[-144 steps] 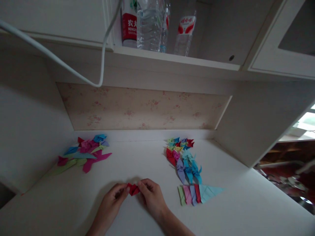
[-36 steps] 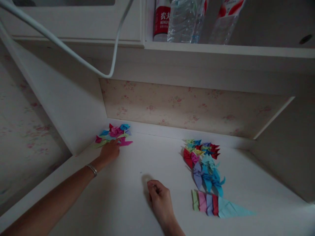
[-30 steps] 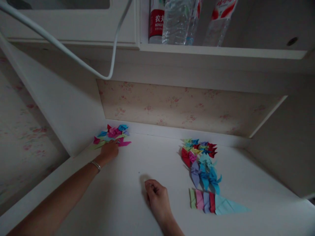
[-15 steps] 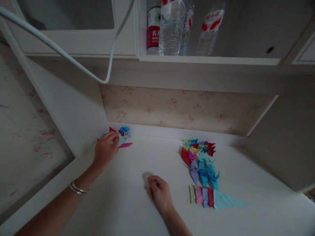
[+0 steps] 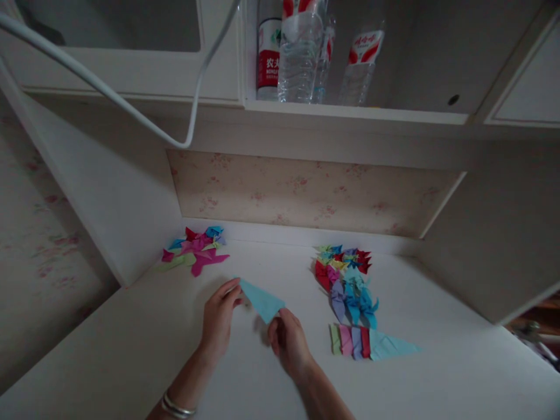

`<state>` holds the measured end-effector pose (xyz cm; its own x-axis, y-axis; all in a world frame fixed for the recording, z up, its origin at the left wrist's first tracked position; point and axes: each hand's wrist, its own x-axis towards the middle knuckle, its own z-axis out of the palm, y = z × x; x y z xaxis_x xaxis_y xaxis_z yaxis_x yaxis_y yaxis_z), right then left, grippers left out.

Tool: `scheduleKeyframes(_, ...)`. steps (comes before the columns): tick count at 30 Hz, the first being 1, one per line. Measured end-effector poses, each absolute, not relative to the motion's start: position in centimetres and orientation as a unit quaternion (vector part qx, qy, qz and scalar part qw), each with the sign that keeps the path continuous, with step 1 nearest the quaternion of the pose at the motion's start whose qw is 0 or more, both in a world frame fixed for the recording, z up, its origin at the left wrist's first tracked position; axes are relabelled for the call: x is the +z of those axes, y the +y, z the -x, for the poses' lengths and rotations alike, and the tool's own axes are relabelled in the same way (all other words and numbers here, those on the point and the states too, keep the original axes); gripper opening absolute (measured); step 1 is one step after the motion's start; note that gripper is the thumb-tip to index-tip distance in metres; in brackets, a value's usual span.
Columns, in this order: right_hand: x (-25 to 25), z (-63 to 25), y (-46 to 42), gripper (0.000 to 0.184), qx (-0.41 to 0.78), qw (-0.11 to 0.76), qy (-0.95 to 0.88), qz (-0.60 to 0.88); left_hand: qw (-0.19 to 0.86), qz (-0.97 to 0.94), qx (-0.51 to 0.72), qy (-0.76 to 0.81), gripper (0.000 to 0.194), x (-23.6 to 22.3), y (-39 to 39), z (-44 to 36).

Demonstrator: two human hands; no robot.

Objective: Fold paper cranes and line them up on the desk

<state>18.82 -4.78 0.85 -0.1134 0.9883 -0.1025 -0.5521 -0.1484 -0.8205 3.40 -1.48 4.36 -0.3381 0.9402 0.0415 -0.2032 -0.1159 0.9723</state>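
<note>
Between my two hands, just over the white tabletop [image 5: 245,373], is a light blue piece of folded paper [image 5: 262,300] in a triangular shape. The fingertips of my left hand [image 5: 221,315] pinch its upper left corner. At its lower right end, my right hand [image 5: 289,338] grips the paper between thumb and fingers. Beyond my left hand lies a pile of folded paper pieces [image 5: 205,256] in magenta, green and blue. To the right, several colourful origami figures [image 5: 350,289] lie grouped together. Nearer me sits an overlapping row of folded strips [image 5: 350,341] with a light blue pointed piece [image 5: 391,344] at its right end.
Above the table runs a cabinet shelf [image 5: 359,114] holding clear plastic bottles [image 5: 300,64] and a red-and-white labelled bottle [image 5: 268,58]. A white cable [image 5: 131,114] hangs across the upper left. Side panels [image 5: 109,175] bound the nook, with flowered wallpaper [image 5: 297,186] behind.
My left hand has come back from the left pile towards me and rightward, bringing the light blue paper. My right hand now grips the paper too. The view has shifted slightly.
</note>
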Motion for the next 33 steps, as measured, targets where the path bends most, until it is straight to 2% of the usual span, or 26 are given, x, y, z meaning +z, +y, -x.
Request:
scheduleKeyframes(3, 1.0, -19.4, -4.6, 0.065, 0.714, 0.54, -0.26, 0.361, 0.41, -0.415, 0.621, 0.524, 0.042, 3.0, -1.1, -3.8)
scheduleKeyframes(5, 1.4, -19.8, -4.3, 0.069, 0.744, 0.515, -0.225, 0.36, 0.406, -0.438, 0.602, 0.53, 0.044, 2.6, -1.1, -3.7)
scheduleKeyframes(10, 2.0, -20.2, -4.0, 0.038, 0.743, 0.553, -0.192, 0.324, 0.445, -0.433, 0.599, 0.506, 0.039, 2.6, -2.1, -3.9)
scheduleKeyframes(13, 1.6, -20.0, -4.2, 0.037, 0.729, 0.567, -0.208, 0.323, 0.472, -0.425, 0.601, 0.485, 0.038, 3.0, -2.8, -4.4)
scheduleKeyframes(19, 0.0, -19.7, -4.3, 0.026, 0.662, 0.617, -0.273, 0.327, 0.543, -0.422, 0.556, 0.467, 0.052, 3.2, -3.3, -5.2)
scheduleKeyframes(21, -0.4, -19.8, -4.3, 0.033, 0.644, 0.62, -0.284, 0.345, 0.549, -0.409, 0.564, 0.461, 0.054, 3.0, -3.2, -5.2)
scheduleKeyframes(25, -0.2, -19.8, -4.3, 0.06, 0.622, 0.621, -0.308, 0.365, 0.577, -0.377, 0.57, 0.446, 0.048, 2.6, -3.0, -4.8)
scheduleKeyframes(28, 0.3, -19.7, -4.4, 0.069, 0.621, 0.624, -0.301, 0.368, 0.599, -0.358, 0.571, 0.433, 0.047, 2.6, -2.9, -4.6)
scheduleKeyframes(30, 0.5, -19.6, -4.3, 0.061, 0.624, 0.626, -0.293, 0.364, 0.606, -0.357, 0.567, 0.428, 0.049, 2.8, -2.9, -4.5)
scheduleKeyframes(33, 0.6, -19.7, -4.2, 0.037, 0.632, 0.623, -0.294, 0.354, 0.597, -0.382, 0.555, 0.435, 0.052, 3.2, -3.1, -4.5)
